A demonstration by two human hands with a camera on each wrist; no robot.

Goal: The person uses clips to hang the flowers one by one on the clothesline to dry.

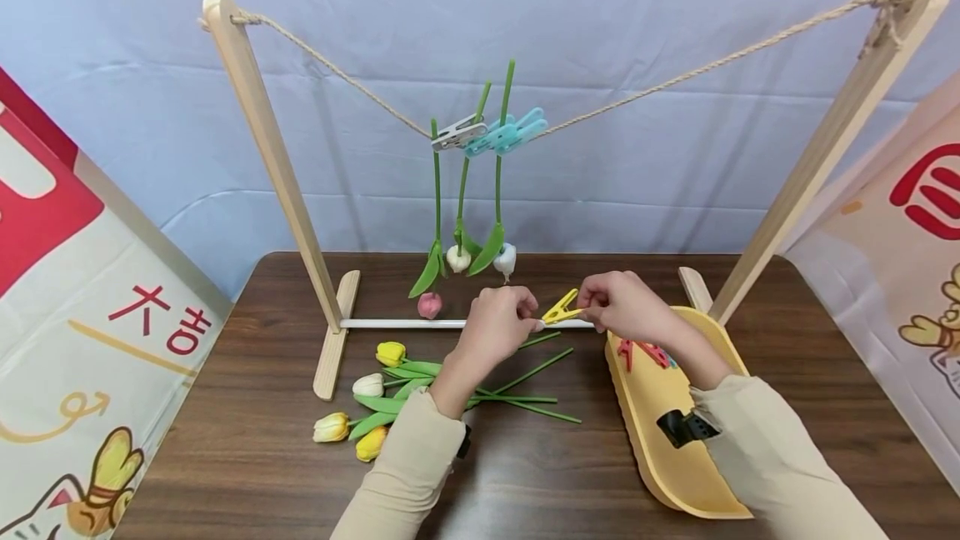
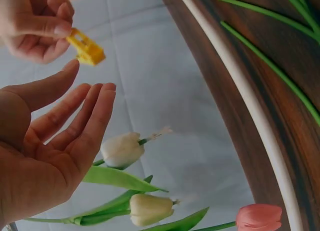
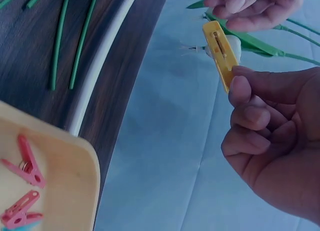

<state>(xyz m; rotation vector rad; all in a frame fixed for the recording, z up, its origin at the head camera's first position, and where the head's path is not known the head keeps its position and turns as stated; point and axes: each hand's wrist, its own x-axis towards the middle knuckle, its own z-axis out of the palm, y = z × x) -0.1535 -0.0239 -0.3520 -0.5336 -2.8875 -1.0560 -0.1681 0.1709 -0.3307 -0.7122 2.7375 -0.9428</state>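
Observation:
My right hand [image 1: 626, 307] pinches a yellow clothespin [image 1: 561, 307] by one end, between thumb and forefinger, above the white crossbar [image 1: 405, 324]. Close to the clothespin's other end is my left hand [image 1: 498, 319]; the left wrist view shows its fingers loosely extended, with nothing between thumb and fingers. Beyond the hands, a pink tulip [image 1: 430, 305] and two pale tulips [image 2: 122, 150] [image 2: 151, 209] hang heads down from a rope [image 1: 652, 88]. A grey clothespin [image 1: 459, 133] and light blue clothespins [image 1: 517, 133] grip their stems at the rope.
Several yellow and white tulips [image 1: 330, 427] lie on the dark wooden table [image 1: 247, 432], partly beneath my left arm. A yellow tray [image 1: 660, 461] with red clothespins [image 3: 26, 163] stands under my right forearm. Wooden posts [image 1: 273, 152] rise at both sides.

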